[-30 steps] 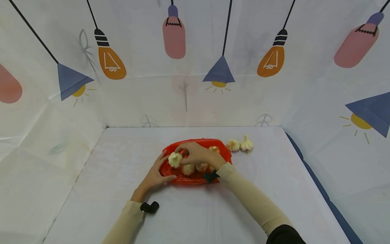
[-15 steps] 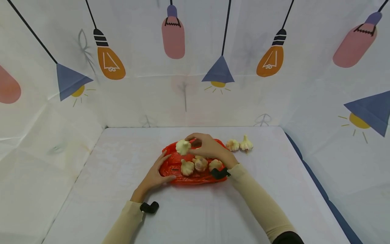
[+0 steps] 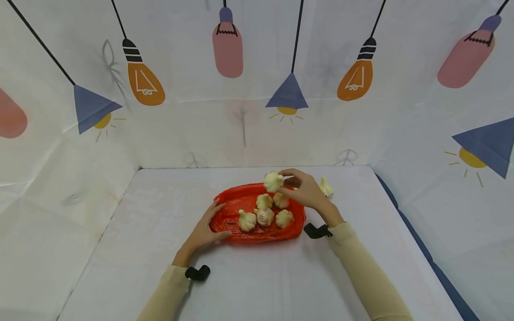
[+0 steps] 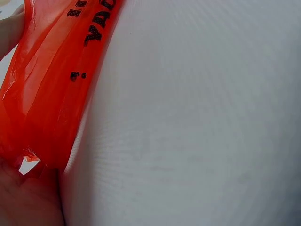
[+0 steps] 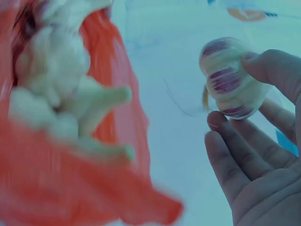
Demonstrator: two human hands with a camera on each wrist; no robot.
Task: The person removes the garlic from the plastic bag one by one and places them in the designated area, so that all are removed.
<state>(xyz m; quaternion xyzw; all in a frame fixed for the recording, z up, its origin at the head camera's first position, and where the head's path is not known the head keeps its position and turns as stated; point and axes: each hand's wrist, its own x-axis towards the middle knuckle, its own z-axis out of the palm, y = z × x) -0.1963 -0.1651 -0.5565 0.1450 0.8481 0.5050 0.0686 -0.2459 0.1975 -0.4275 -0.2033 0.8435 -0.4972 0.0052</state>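
Head camera view: five cream-white garlic bulbs (image 3: 264, 217) lie in a crinkled, bright red plastic bag (image 3: 237, 203) spread in a shallow oval on a white-covered table (image 3: 160, 214). The right hand (image 3: 307, 191) pinches one more, a pale held bulb (image 3: 273, 182), above the bag's far right edge. Another bulb, the pale outer bulb (image 3: 326, 187), sits on the table beyond the right hand, which partly covers it. The left hand (image 3: 205, 228), its fingers and thumb extended apart, rests against the bag's left end. Two beige sleeves (image 3: 365, 267) run out of frame below; two small black wrist devices (image 3: 197, 273) are visible. Behind hangs a white backdrop (image 3: 184, 125) printed with three pink bulbs, two orange bulbs and three blue lampshades; one pink bulb and one lampshade are cut off at the sides.

Left wrist view: the bag's red wall bears black lettering, cropped at the top. Only parts of the left hand show at the left edge, touching the plastic.

Right wrist view: thumb and fingers grip the held bulb, its skin streaked purple, clear of the bag. The right hand is cropped at the frame's edge. Bulbs inside the bag overlap and blur, making a count impossible here.
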